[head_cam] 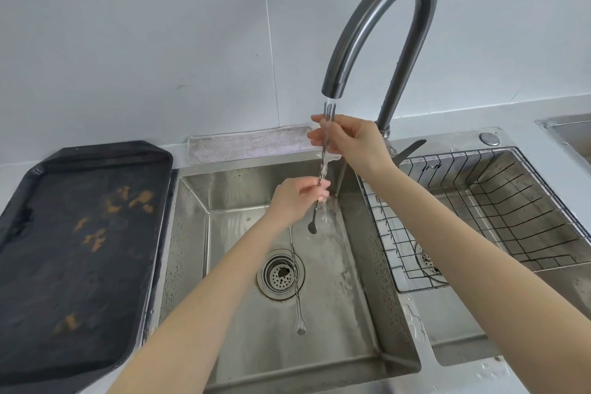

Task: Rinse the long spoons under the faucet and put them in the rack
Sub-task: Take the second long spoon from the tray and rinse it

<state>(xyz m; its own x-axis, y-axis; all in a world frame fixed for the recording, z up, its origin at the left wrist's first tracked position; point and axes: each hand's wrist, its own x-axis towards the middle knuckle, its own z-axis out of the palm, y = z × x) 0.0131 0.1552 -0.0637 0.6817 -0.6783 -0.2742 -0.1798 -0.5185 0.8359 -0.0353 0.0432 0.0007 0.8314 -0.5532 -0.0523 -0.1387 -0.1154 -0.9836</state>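
A long thin metal spoon (322, 166) hangs almost upright under the running faucet (377, 29), forked end up at the spout, bowl end down. My right hand (348, 142) pinches its upper part just below the spout. My left hand (297, 200) grips its lower shaft, with the small bowl hanging below my fingers. Water runs down the spoon into the left sink basin (230, 189). A second long spoon (295, 285) lies flat on the basin floor across the drain strainer (280, 273). The black wire rack (499, 195) sits in the right basin with nothing in it.
A dark baking tray (76, 253) with brown residue lies on the counter to the left of the sink. A grey cloth (243, 144) lies behind the basin against the wall. The faucet lever (411, 150) points right. Water drops sit on the divider between the basins.
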